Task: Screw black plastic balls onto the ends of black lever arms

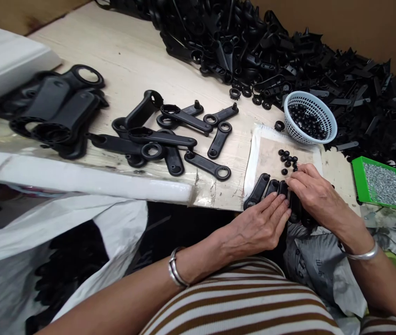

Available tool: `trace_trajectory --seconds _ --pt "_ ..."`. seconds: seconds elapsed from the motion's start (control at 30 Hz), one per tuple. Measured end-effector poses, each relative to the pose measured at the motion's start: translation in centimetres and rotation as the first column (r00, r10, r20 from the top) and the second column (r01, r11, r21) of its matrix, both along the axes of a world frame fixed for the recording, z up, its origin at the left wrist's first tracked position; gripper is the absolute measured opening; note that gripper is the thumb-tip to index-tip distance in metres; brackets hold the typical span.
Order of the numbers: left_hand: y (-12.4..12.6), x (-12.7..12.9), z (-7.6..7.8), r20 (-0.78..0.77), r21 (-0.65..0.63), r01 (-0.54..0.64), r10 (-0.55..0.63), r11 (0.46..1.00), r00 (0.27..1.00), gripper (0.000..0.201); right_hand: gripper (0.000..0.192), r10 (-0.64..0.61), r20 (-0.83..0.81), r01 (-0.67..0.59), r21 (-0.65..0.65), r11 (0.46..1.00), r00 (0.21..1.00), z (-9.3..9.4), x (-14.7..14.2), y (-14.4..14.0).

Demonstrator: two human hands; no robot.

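Head view: left hand [259,225] lies flat, fingers nearly together, tips pressing the near ends of black levers [266,188] lined up side by side on a mat [264,156] at the desk [128,56] edge. Right hand [311,190] is curled over the right end of that row, fingertips by loose caps [287,159]; whether it pinches one I cannot tell. Risk, my read: the row overhangs the edge, so a nudge from either hand could tip levers into the lap, and caps could roll off the mat. Count: three levers visible in the row, more hidden under the right hand; roughly eight caps loose; about ten levers scattered mid-desk; one basket [310,116] of caps; one green tray [384,185] of screws; heap [288,51] at the back uncountable.
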State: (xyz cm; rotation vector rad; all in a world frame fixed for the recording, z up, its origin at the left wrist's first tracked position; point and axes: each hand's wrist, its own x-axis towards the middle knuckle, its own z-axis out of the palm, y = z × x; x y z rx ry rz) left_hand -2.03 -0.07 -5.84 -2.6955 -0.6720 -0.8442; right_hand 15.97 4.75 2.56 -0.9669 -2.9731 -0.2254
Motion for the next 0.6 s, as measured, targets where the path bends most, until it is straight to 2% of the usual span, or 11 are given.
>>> trace_trajectory --seconds 0.13,0.27,0.4,0.47,0.6 --pt "0.1 0.0 -0.2 0.011 -0.001 0.018 -0.018 1.0 1.0 0.03 0.022 -0.053 -0.055 0.053 0.008 0.999 0.997 -0.5 0.0 -0.1" --pt "0.0 0.2 -0.5 0.038 -0.006 0.008 -0.007 1.0 0.999 0.029 0.015 -0.149 -0.071 0.139 -0.13 0.982 0.986 -0.7 1.0 0.1" --pt "0.0 0.4 -0.6 0.063 0.004 -0.009 0.008 1.0 0.998 0.028 0.033 -0.228 -0.154 0.192 -0.22 0.956 0.961 -0.2 2.4 0.2" --pt "-0.1 0.4 -0.6 0.063 -0.002 -0.007 0.007 1.0 0.998 0.028 0.035 -0.224 -0.188 0.181 -0.223 0.958 0.956 0.1 2.7 0.2" --pt "-0.1 0.3 -0.5 0.044 -0.013 -0.01 0.011 1.0 0.999 0.029 0.024 -0.169 -0.196 0.133 -0.183 0.974 0.966 0.0 2.1 0.3"
